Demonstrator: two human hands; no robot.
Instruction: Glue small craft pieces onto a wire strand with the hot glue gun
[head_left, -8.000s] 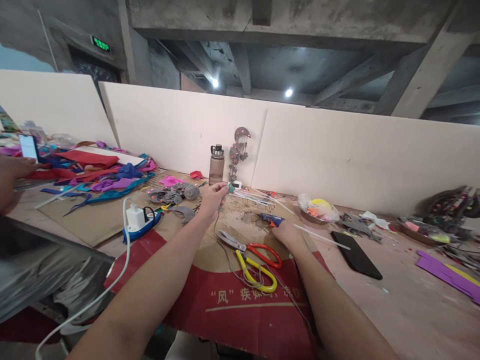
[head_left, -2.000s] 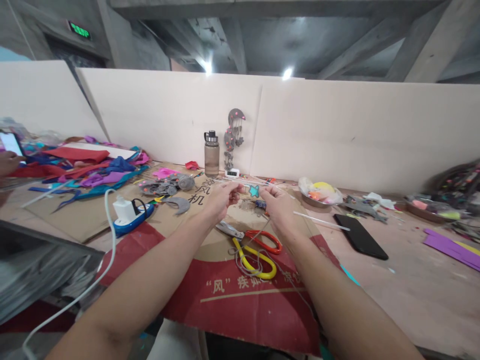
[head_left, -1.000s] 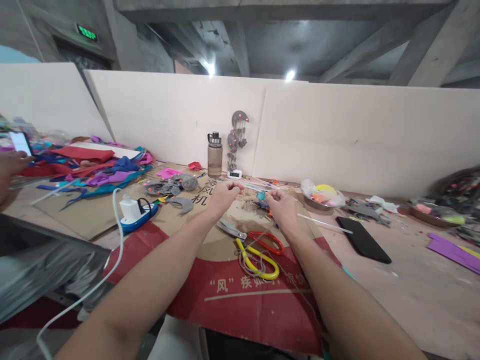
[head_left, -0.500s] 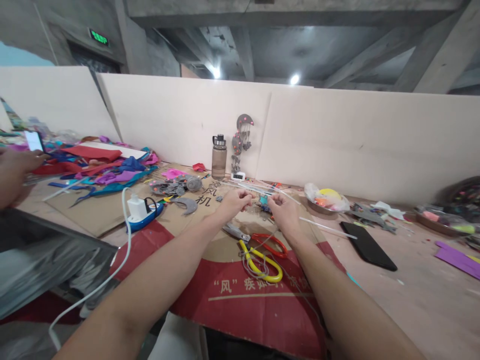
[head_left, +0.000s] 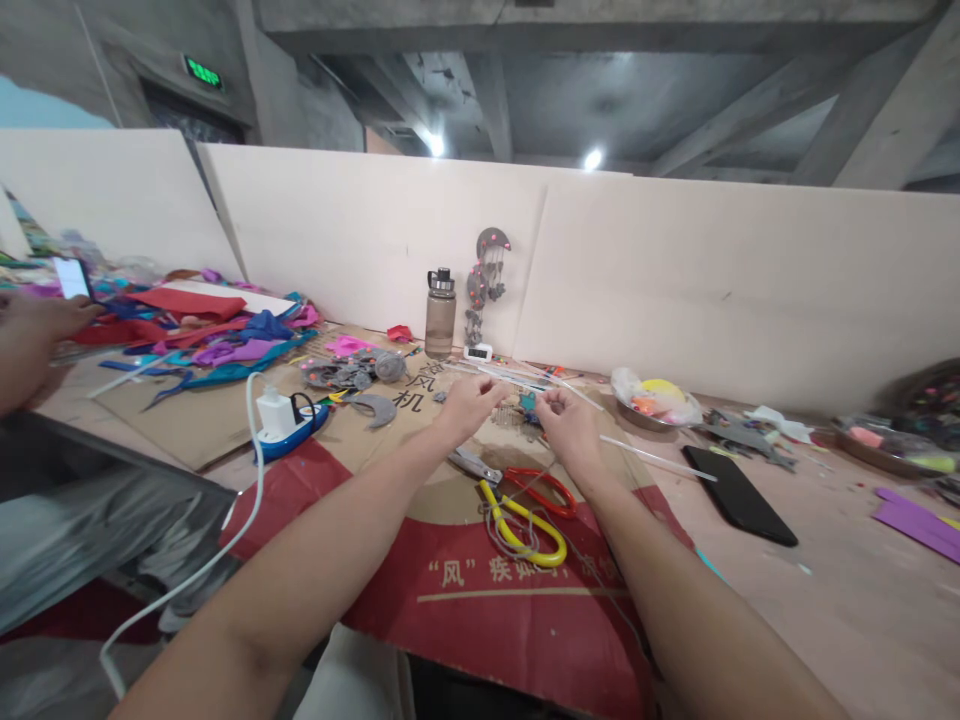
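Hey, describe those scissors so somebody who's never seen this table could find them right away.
Start with the big red-and-brown cardboard sheet in front of the person. On it, just nearer the person than the left hand and right hand, lie the scissors, metal blades pointing away and leftward. What sets them apart is their mismatched handles, one red, one yellow.

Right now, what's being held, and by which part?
The right hand apparently pinches a teal piece by its right edge; whether the left hand holds anything is unclear.
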